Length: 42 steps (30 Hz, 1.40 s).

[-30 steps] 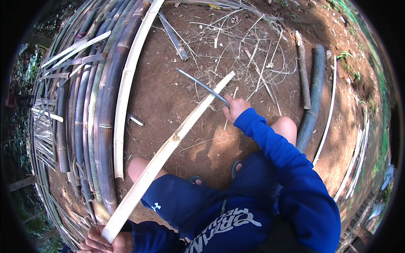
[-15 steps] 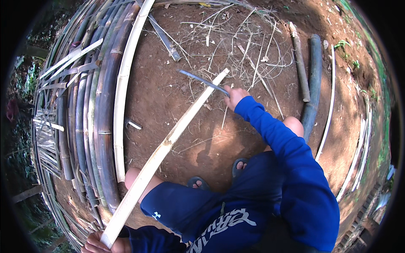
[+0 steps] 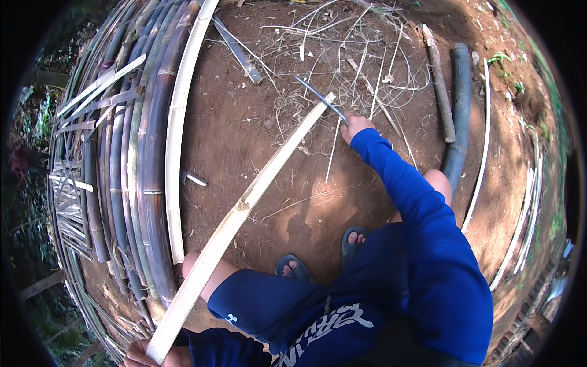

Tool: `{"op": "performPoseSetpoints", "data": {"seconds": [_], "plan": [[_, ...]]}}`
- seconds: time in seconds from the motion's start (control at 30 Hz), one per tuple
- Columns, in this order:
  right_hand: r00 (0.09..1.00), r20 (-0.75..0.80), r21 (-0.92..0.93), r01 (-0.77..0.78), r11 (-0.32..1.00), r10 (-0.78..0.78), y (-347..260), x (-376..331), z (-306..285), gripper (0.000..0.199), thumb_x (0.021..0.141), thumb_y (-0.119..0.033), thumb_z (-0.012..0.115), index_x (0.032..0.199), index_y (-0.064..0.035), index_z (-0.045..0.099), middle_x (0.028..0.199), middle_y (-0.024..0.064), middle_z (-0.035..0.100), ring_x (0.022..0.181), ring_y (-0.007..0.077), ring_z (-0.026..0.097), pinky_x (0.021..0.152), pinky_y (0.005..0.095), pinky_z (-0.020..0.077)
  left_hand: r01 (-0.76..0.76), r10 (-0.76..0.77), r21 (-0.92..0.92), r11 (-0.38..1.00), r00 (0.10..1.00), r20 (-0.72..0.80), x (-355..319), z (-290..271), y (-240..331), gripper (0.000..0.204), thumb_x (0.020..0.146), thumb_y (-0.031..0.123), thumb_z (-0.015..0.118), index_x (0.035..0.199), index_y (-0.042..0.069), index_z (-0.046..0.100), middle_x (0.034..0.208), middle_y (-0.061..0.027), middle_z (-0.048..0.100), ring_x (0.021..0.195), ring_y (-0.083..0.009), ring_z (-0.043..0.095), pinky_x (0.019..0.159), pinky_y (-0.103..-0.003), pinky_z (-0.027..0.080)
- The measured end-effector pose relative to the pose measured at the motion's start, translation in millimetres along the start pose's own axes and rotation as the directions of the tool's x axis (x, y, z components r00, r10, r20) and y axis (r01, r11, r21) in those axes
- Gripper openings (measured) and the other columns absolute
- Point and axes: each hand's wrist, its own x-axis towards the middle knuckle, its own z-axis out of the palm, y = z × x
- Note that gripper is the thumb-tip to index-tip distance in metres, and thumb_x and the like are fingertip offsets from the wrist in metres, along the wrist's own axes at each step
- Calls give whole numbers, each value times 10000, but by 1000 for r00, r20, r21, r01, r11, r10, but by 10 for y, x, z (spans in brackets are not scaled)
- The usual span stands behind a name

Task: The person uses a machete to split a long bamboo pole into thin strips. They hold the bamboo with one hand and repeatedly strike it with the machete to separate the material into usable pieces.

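Observation:
A long split bamboo strip [image 3: 244, 205], pale on its upper face, runs slantwise from the lower left across my thigh toward the upper middle. My left hand [image 3: 153, 355] is closed round its near end at the lower left. In my right hand [image 3: 356, 125] is the handle of a long, thin-bladed knife [image 3: 318, 96], its grip hidden by my fingers. The blade lies across the strip close to its far end and points up and to the left. Whether the edge bites into the bamboo cannot be seen.
On the left, dark bamboo poles [image 3: 153, 159] lie side by side with a long pale strip [image 3: 176, 128] along them. Thin shavings [image 3: 367, 67] litter the soil ahead. A small tool [image 3: 194, 178] rests on the ground. To the right lie a stick [image 3: 437, 85] and a bamboo pole [image 3: 457, 116].
My right hand has moved up and to the right, sliding the knife along the strip to nearer its far end. The blade is tilted more steeply. My left hand keeps its hold.

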Motion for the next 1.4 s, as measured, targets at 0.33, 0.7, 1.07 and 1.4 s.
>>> {"op": "performPoseSetpoints", "data": {"seconds": [0.33, 0.7, 1.07, 1.4], "plan": [[803, -87, 383, 573, 725, -589, -1536, -2472, -797, 283, 788, -183, 651, 999, -93, 485, 733, 165, 575, 648, 384, 610, 576, 481, 496, -101, 110, 99, 990, 989, -100, -27, 324, 79, 357, 925, 318, 398, 644, 98, 396, 439, 43, 262, 368, -96, 315, 412, -238, 337], [866, -170, 300, 500, 812, -470, -1357, -2315, -661, 227, 796, -187, 612, 938, -76, 474, 717, 153, 592, 663, 378, 620, 580, 486, 498, -163, 166, 31, 986, 969, -183, -213, 683, 107, 457, 964, 502, 385, 766, 101, 482, 467, 78, 224, 388, -61, 283, 447, -213, 334], [912, -82, 331, 406, 852, -403, -1267, -2449, -826, 215, 778, -157, 604, 936, -73, 484, 687, 162, 577, 634, 390, 596, 572, 484, 491, -257, 267, 72, 964, 940, -212, -308, 874, 120, 478, 977, 519, 373, 769, 98, 463, 498, 94, 262, 389, -29, 315, 424, -169, 348], [873, -77, 369, 474, 799, -482, -1310, -2674, -1065, 258, 779, -203, 636, 988, -113, 517, 695, 152, 592, 638, 381, 604, 560, 481, 490, -248, 250, -128, 960, 968, -2, -359, 801, 123, 322, 950, 380, 425, 821, 87, 393, 507, 74, 320, 387, -24, 354, 416, -144, 346]]}}
